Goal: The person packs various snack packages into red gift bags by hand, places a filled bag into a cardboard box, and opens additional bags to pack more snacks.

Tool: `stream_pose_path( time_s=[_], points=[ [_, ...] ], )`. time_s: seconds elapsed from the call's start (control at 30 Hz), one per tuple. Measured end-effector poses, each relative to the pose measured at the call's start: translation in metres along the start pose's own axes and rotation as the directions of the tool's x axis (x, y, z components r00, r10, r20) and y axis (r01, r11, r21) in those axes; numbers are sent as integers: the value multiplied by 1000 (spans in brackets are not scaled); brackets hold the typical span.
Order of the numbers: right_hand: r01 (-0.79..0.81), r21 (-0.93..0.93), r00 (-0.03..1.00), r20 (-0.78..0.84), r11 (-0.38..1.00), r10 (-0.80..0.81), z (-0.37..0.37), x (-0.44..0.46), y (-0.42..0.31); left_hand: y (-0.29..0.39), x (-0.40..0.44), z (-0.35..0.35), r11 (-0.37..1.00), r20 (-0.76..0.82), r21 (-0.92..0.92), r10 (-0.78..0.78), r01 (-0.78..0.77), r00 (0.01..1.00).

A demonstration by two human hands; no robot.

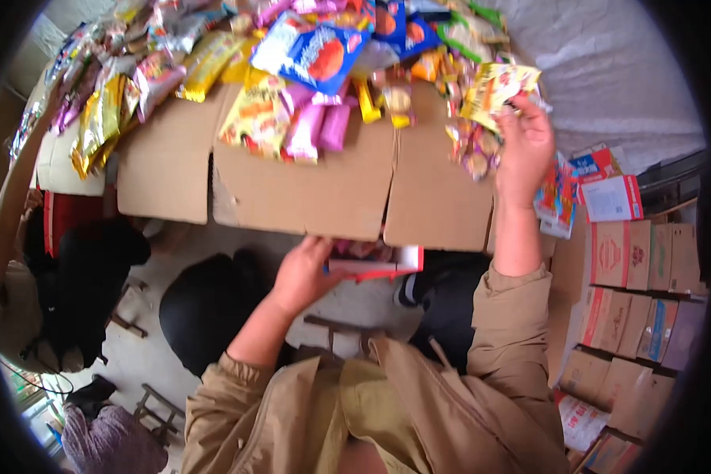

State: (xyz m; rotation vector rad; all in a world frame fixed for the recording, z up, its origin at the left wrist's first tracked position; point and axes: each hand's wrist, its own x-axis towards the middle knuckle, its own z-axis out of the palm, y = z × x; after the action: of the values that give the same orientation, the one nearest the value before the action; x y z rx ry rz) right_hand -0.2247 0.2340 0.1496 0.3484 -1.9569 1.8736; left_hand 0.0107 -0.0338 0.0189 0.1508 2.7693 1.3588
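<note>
My right hand is up over the right part of the table, pinching a yellow snack packet between thumb and fingers. Just below that packet lie several small round wrapped sweets. My left hand is at the table's front edge, gripping the left end of an open red-and-white box. The box sits over my lap, partly under the cardboard edge; small wrapped items show inside, too dark to name. Near the middle lie a pale yellow packet and purple packets.
Flattened cardboard covers the table. A heap of snacks, with a blue packet and gold packets, lies along the back. Stacked cartons stand at right. Another person's arm reaches in at left; a stool is on the floor.
</note>
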Motion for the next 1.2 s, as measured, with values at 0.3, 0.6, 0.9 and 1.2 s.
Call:
stream_pose_path(
  time_s=[0.3, 0.6, 0.9, 1.2],
  points=[
    [-54, -66, 932, 354, 996, 74, -49, -134, -53, 9, -9, 3, 996, -10, 93, 12, -11, 1000],
    [489, -200, 604, 780, 849, -164, -27, -158, -42, 15, -9, 5, 993, -9, 118, -8, 9, 1000],
    [736, -155, 331, 932, 659, -151, -19, -163, -25, 8, -11, 6, 987, -4, 156, -25, 25, 1000],
    [625, -224, 250, 965, 748, 80, -14, -166, -24, 16, -13, 0, 990, 24, 128, -68, 65, 997]
  ],
)
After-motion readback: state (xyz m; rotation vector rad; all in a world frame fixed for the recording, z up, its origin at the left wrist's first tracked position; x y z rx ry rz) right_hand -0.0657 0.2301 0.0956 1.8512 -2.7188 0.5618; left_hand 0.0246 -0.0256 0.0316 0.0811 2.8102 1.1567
